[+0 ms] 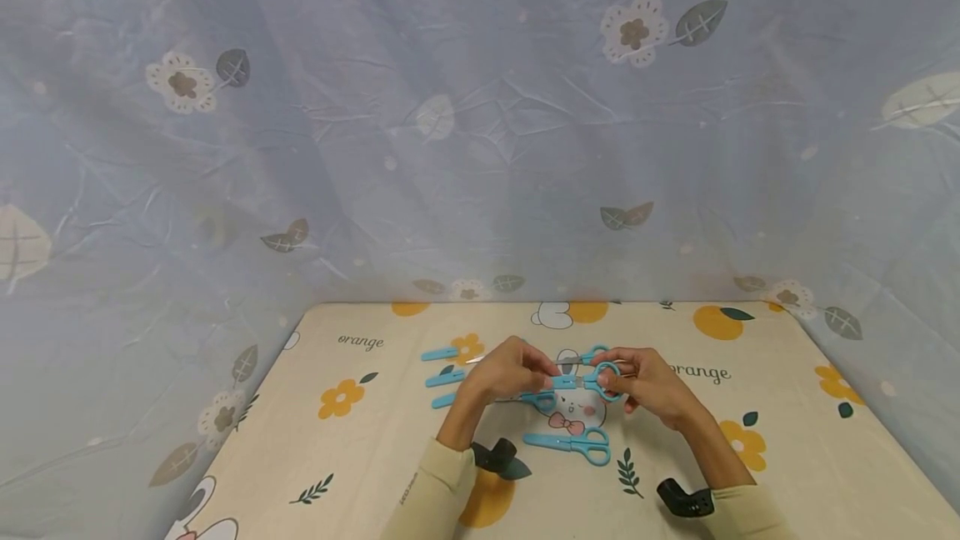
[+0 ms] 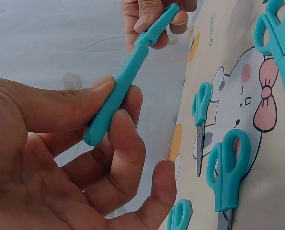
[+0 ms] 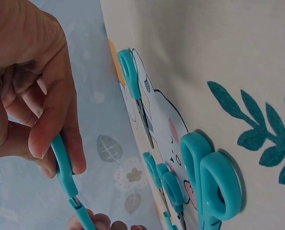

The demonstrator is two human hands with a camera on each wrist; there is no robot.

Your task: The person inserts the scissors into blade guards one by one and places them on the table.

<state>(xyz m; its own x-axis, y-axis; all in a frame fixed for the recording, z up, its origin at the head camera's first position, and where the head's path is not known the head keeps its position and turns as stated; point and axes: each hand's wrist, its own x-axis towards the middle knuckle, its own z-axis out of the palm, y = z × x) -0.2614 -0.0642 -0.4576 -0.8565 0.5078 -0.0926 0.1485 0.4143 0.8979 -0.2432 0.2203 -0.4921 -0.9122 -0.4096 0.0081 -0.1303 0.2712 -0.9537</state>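
Observation:
My left hand (image 1: 510, 372) pinches a turquoise blade cover (image 2: 118, 91) between thumb and fingers. The handles of a pair of scissors (image 3: 63, 163) are pinched in my right hand (image 1: 645, 382). These scissors sit mostly inside the cover, a short bit of metal showing between cover and handles in the right wrist view. Both hands hold the pair above the table. Below lies a covered pair of scissors (image 1: 577, 444), nearest me. Bare-bladed scissors (image 2: 228, 167) lie under the left hand, and another bare pair (image 3: 129, 72) lies farther back.
Three loose blade covers lie in a column left of the hands: a far one (image 1: 439, 353), a middle one (image 1: 445, 378) and a near one (image 1: 444, 400). The table (image 1: 300, 423) has a printed cream cloth. A grey-blue patterned curtain (image 1: 480, 148) stands behind and at the sides.

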